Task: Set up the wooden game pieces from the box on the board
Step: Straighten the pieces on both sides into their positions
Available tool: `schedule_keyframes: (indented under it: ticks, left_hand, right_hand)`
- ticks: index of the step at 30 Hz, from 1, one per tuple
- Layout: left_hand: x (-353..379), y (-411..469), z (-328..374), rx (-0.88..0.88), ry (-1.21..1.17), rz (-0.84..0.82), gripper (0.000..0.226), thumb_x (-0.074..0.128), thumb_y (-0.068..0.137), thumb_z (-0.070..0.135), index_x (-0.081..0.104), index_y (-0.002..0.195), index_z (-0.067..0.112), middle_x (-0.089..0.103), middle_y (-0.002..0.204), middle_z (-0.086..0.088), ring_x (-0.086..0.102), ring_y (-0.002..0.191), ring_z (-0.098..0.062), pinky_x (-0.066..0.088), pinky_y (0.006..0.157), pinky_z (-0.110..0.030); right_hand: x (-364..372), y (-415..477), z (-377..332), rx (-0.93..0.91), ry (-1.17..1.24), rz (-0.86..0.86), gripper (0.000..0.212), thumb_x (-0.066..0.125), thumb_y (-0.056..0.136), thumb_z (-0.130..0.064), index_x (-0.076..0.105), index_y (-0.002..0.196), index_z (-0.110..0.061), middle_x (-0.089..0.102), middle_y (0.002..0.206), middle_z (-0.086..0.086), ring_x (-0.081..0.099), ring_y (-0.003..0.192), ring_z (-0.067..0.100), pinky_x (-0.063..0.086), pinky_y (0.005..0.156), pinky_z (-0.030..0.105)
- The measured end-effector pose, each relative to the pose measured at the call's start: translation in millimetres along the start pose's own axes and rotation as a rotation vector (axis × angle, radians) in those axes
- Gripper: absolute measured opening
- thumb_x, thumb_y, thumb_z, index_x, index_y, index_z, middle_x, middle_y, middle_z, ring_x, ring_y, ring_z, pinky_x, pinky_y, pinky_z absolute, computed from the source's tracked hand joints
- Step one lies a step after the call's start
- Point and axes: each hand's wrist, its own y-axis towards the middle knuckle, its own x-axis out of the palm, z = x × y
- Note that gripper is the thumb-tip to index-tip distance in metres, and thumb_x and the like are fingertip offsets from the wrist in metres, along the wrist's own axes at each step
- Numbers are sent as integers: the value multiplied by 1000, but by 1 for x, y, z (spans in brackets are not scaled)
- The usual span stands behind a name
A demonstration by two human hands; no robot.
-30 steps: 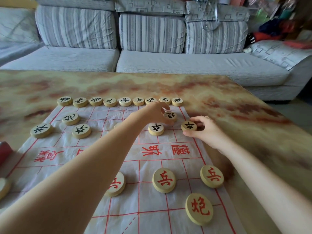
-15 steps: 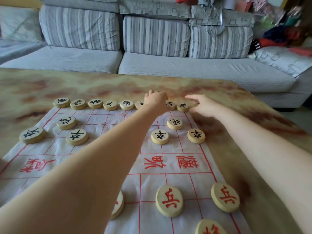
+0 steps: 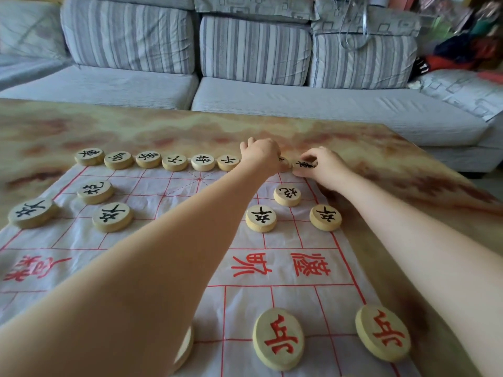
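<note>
The left forearm (image 3: 152, 268) and the right forearm (image 3: 424, 240) are bare along all their visible length, smooth, broad at the near edge of the view and narrowing toward the wrists. The left hand (image 3: 261, 155) and the right hand (image 3: 326, 168) are bare as well, with rounded knuckles; the right one's fingers (image 3: 310, 156) look short and rounded, their nails too blurred to make out
</note>
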Motion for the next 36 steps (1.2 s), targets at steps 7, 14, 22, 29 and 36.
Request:
schedule_keyframes:
  ticks: [7, 14, 22, 29, 36]
  left_hand:
    - [-5, -3, 1, 51, -128, -83, 53, 58, 84, 37, 41, 134, 36, 46, 139, 10, 27, 132, -24, 21, 107, -40]
    - [3, -6, -5, 39, -37, -20, 72, 62, 67, 67, 52, 126, 27, 59, 123, 4, 32, 119, -24, 23, 93, -36]
    - [3, -6, -3, -5, 4, 47, 52, 63, 71, 62, 60, 112, 30, 64, 109, 1, 35, 113, -25, 24, 92, -37]
    - [-2, -11, -4, -1, -140, -21, 44, 62, 79, 44, 55, 121, 37, 59, 122, 15, 34, 119, -19, 22, 92, -33]
    - [3, -13, -8, -18, -96, 19, 59, 62, 72, 61, 57, 121, 29, 63, 117, 2, 31, 119, -24, 22, 92, -36]
  right_hand:
    - [-7, -1, -2, 75, 8, -81, 81, 77, 69, -44, 44, 137, -13, 39, 134, 8, 45, 122, 23, 37, 95, 29]
    - [-13, -2, 3, 47, 143, -175, 58, 70, 81, -21, 49, 135, -15, 52, 135, 4, 52, 112, 16, 38, 87, 20]
    - [-1, -2, 12, 89, 224, -20, 51, 79, 71, -21, 60, 119, -13, 62, 111, 5, 55, 99, 17, 44, 91, 30]
    - [5, -3, 14, 112, 236, 39, 57, 83, 65, -29, 59, 113, -12, 61, 114, 8, 58, 103, 21, 47, 93, 35]
    - [6, -4, 17, 127, 251, 26, 55, 80, 68, -28, 61, 117, -14, 59, 120, 10, 59, 106, 23, 47, 85, 30]
